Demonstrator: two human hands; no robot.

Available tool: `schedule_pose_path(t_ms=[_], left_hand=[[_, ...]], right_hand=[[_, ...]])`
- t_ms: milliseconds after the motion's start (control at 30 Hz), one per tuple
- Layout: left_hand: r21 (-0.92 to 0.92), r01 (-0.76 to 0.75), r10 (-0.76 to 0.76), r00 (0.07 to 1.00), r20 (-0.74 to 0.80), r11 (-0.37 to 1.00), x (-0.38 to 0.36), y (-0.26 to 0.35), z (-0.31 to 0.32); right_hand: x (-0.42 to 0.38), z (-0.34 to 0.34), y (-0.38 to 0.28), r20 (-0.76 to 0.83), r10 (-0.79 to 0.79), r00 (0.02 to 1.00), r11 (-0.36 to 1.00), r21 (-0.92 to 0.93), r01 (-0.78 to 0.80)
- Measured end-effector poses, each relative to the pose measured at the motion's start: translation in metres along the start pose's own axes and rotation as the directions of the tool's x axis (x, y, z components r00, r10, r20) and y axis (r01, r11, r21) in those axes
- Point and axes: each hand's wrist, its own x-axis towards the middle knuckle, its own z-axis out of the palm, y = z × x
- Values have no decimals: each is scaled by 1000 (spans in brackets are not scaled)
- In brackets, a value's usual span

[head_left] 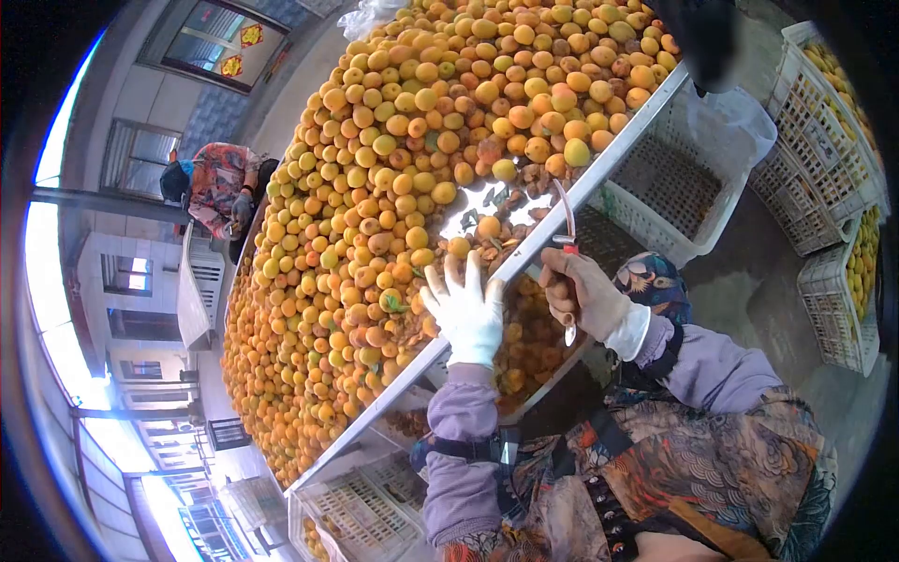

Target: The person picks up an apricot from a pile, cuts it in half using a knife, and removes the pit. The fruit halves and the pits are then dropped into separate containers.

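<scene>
My left hand (465, 314), in a white glove, reaches over the metal edge of a table heaped with apricots (375, 187). Its fingers are spread against the fruit and nothing is in its grasp. Just outside that edge, my right hand (592, 295), in a soiled glove, is closed around a slim hand tool (567, 242). A red section and a thin curved end stick out above the fist, and a shiny metal tip shows below it. Between the hands and the heap, a bare patch of table (468, 211) holds dark scraps and leaves.
Below the table edge stands a crate of apricot pieces (529, 351). To the right are a white crate (698, 201) with a plastic bag and stacked crates of fruit (829, 159). Another person (220, 187) works across the heap. More crates (365, 506) stand at lower left.
</scene>
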Motion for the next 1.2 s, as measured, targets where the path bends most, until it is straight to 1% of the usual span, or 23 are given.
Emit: schedule_pose_path(t_ms=[100,133,167,233,300,333,367,433,533,567,600,633,667,700,767,800,833,900,933,1033,1067,1167,1200], left_hand=[[33,74,-76,995,71,997,22,-28,3],[67,81,-76,994,-83,994,22,-39,5],[83,117,-107,987,-124,990,22,-47,-1],[-122,106,-124,981,-148,987,12,-64,-4],[-225,183,-191,982,-14,957,-10,-60,-14],[-203,115,-114,993,14,973,-18,-59,-17],[-275,85,-65,995,78,958,-23,-62,-17],[-278,96,-50,984,169,956,-19,-67,-11],[-263,73,-20,979,201,962,1,-65,1],[-295,45,8,984,177,955,7,-65,10],[-120,-187,203,970,134,975,11,-76,24],[61,-408,398,908,128,911,14,-85,39],[-124,-175,190,974,124,977,23,-76,41],[-130,-183,198,973,120,975,26,-68,39],[-210,53,2,967,253,976,32,-55,27],[-226,94,-27,959,282,970,32,-55,27],[-228,87,-21,960,278,970,33,-56,21],[-510,141,20,954,299,849,41,-55,0],[-396,109,-15,972,233,912,46,-50,-10],[-383,102,-106,994,13,918,69,-54,-7],[-397,49,-75,996,-50,916,78,-54,0],[-422,50,-43,999,25,905,105,-43,19],[-401,10,8,999,41,916,115,-43,30]], right_hand=[[-2,-2,-5,-28,-16,999,1000,-9,16],[-4,0,-7,-42,-5,999,1000,2,5],[-4,2,-10,-54,5,999,1000,15,-4],[-8,3,-13,-59,16,998,1000,2,-16],[-12,2,-14,-68,30,997,999,-10,-30],[-13,3,-15,-62,52,997,998,-36,-55],[-13,2,-14,-57,76,995,995,-62,-80],[-10,1,-14,-20,88,996,996,-33,-89],[-10,8,-11,-34,117,993,993,-7,-117],[-9,10,-11,-28,119,992,993,-11,-120],[-9,11,-10,-34,135,990,990,-33,-136],[-9,12,-10,-44,146,988,988,-54,-148],[-8,12,-10,-47,138,989,989,-52,-140],[-8,11,-8,-37,138,990,989,-48,-139],[-8,11,-7,-28,132,991,990,-52,-133],[-8,10,-6,-29,130,991,990,-58,-132],[-9,10,-6,-30,129,991,990,-61,-131],[-10,11,-10,-47,143,989,987,-65,-146],[-11,11,-9,-58,132,990,988,-71,-136],[-11,6,-5,-52,127,991,989,-68,-130],[-9,5,-5,-33,127,991,990,-57,-128],[-10,8,-8,-92,142,986,988,-51,-147],[-13,10,-9,-66,94,993,995,-14,-95]])
